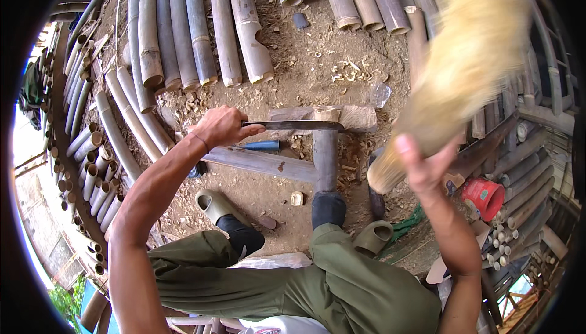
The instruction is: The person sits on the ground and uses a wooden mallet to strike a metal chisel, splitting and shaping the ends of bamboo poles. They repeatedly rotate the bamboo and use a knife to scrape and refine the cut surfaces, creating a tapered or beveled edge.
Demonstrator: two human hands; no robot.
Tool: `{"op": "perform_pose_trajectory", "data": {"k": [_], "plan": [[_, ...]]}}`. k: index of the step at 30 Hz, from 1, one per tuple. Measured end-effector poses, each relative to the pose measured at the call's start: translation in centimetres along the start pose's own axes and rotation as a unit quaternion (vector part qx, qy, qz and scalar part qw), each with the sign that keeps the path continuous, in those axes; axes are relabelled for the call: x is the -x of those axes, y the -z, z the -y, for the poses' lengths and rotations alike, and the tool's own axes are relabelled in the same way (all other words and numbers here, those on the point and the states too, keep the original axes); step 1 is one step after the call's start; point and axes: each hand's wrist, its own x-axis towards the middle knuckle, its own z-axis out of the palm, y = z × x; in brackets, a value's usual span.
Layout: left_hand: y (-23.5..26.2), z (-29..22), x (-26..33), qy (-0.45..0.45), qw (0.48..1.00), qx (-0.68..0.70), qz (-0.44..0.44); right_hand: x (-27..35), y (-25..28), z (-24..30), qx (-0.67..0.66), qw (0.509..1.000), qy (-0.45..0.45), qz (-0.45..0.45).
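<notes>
My left hand (221,127) is closed round the handle of a long knife (293,125), its dark blade lying across the far end of a bamboo piece (325,154). That end rests at a rough wooden block (359,118), while the near end meets my dark-socked foot (328,209). Raised at the right, my right hand (426,166) grips the narrow end of a thick wooden club (473,53), blurred by motion. Another long bamboo piece (262,163) lies left of the upright one, beside a short blue tube (262,146).
Bamboo poles (229,29) lie in rows across the far ground, with cut stacks (91,175) at the left and more (531,193) at the right. Wood chips (351,71) litter the dirt. A red bucket (483,198), a green slipper (373,238) and another slipper (213,204) are nearby.
</notes>
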Motion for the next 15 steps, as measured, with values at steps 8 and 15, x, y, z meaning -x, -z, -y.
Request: {"op": "perform_pose_trajectory", "data": {"k": [8, 15], "plan": [[-0.5, 1.7, -0.1, 0.000, 1.000, 0.022, 0.012, -4.6, 1.9, 1.9, -0.017, 0.994, -0.078, 0.077], [-0.5, 1.2, -1.7, -0.018, 0.999, 0.023, 0.041, 2.2, 0.3, -2.8, 0.129, 0.942, -0.176, 0.256]]}}
